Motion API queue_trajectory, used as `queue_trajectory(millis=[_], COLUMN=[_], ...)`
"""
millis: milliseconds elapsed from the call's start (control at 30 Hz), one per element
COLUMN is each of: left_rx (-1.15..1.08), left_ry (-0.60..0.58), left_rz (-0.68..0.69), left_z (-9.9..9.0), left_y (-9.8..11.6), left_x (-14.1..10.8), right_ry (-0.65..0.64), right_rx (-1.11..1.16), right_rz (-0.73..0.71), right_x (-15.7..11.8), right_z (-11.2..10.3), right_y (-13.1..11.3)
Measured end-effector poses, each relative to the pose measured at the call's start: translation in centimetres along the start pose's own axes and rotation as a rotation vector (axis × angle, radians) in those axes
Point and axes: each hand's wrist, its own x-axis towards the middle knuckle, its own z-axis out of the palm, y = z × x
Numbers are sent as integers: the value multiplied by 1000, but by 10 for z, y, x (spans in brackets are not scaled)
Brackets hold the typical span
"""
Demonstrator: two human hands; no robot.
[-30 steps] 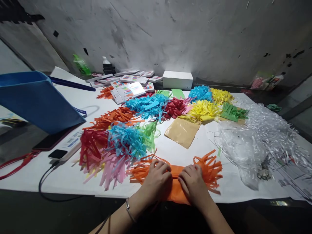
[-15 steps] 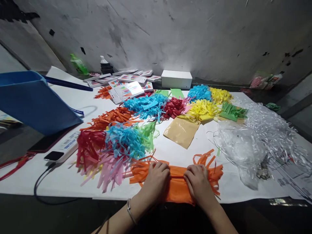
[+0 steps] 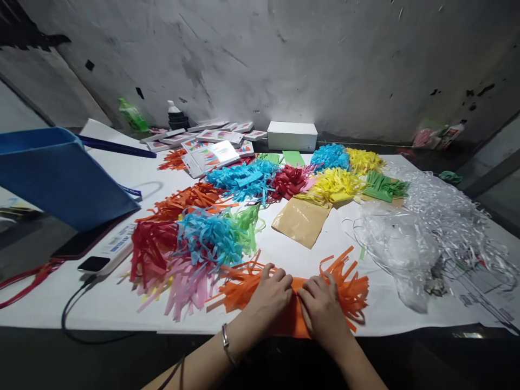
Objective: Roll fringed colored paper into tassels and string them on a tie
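Note:
An orange paper tassel (image 3: 293, 324) lies on the white-covered table near its front edge, with cut fringes spreading out at both ends. My left hand (image 3: 271, 292) has its fingers bent onto the tassel's uncut middle, and the left fringe sticks out past it. Close beside it, my right hand (image 3: 324, 309) pinches the same band, the right fringe (image 3: 352, 287) fanning out beyond. Both sets of fingertips almost meet at the centre, so the fold under them is mostly hidden. A bracelet (image 3: 226, 341) circles my left wrist.
Left of my hands lie blue (image 3: 215, 238), red and pink fringed tassels. A brown packet (image 3: 301, 222) sits ahead, with yellow tassels (image 3: 338, 185) behind. Clear plastic bags (image 3: 400, 244) and silvery strips heap at right. A power bank (image 3: 108, 252) and blue bin (image 3: 60, 173) stand left.
My hands have moved closer together along the orange tassel, covering most of the folded band that showed between them. The view has shifted slightly.

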Motion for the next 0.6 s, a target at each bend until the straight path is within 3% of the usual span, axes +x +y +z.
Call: queue_trajectory(millis=[133, 300, 433, 533, 600], left_rx=[1, -206, -285, -266, -264], left_ry=[36, 197, 265, 300, 346], left_rz=[1, 114, 47, -7, -18], left_z=[-4, 1, 16, 16, 13], left_y=[-1, 12, 14, 8, 2], left_x=[3, -11, -14, -6, 0], right_ry=[19, 200, 518, 834, 1055], right_rx=[44, 111, 206, 285, 312], right_rz=[3, 124, 362, 557, 662], right_x=[5, 16, 29, 22, -1], right_z=[10, 20, 8, -21, -49], right_y=[-2, -3, 19, 62, 95])
